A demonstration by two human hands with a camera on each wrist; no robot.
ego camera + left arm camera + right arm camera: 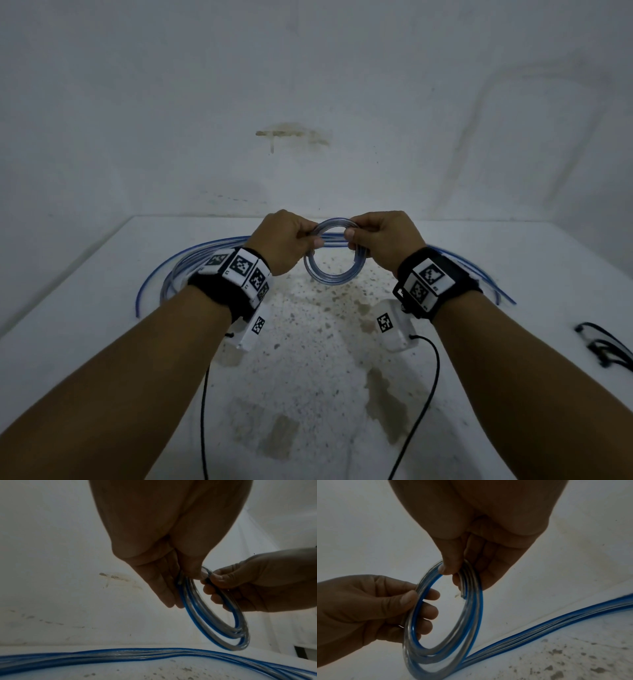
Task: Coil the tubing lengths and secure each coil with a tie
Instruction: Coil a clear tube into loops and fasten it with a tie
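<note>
**Tubing half coiled, no tie on it yet**

Tubing (205,255) lies in long loose loops on the table (102,281), trailing off to the left and right behind both wrists. The left hand (286,240) pinches one side of a small coil (334,277) held above the table; the right hand (385,240) pinches the other side, thumb on top. I judge the winding step is under way: more slack must be fed round before tying. Dark ties (604,346) seem to lie far right. No containers are visible.
</note>
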